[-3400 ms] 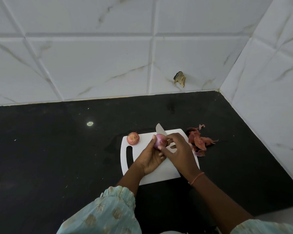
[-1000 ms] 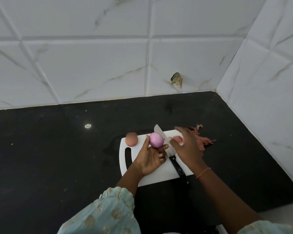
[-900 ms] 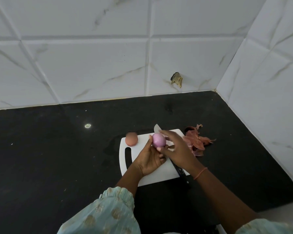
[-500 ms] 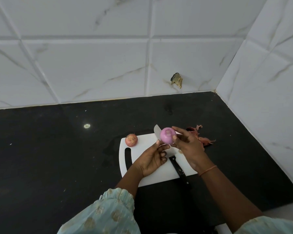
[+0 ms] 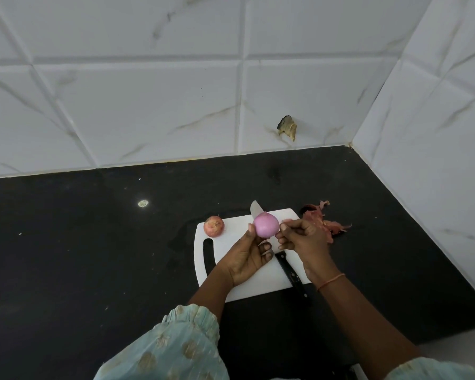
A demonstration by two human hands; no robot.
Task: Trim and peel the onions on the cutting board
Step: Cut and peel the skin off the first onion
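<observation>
A peeled pink onion (image 5: 266, 224) is raised above the white cutting board (image 5: 239, 286). My left hand (image 5: 247, 256) holds it from the left, thumb up along its side. My right hand (image 5: 302, 238) pinches at its right side with thumb and fingertips. An unpeeled reddish onion (image 5: 214, 226) sits at the board's far left corner. A black-handled knife (image 5: 291, 275) lies diagonally on the board under my hands, its blade tip (image 5: 255, 207) poking out behind the peeled onion.
A heap of reddish onion skins (image 5: 328, 223) lies on the black counter (image 5: 93, 256) just right of the board. White tiled walls close the back and the right side. A small white speck (image 5: 143, 203) sits on the counter to the left.
The knife was let go and now lies on the board. My right hand dropped a skin piece on the heap and came back to the peeled onion, which my left hand grips again.
</observation>
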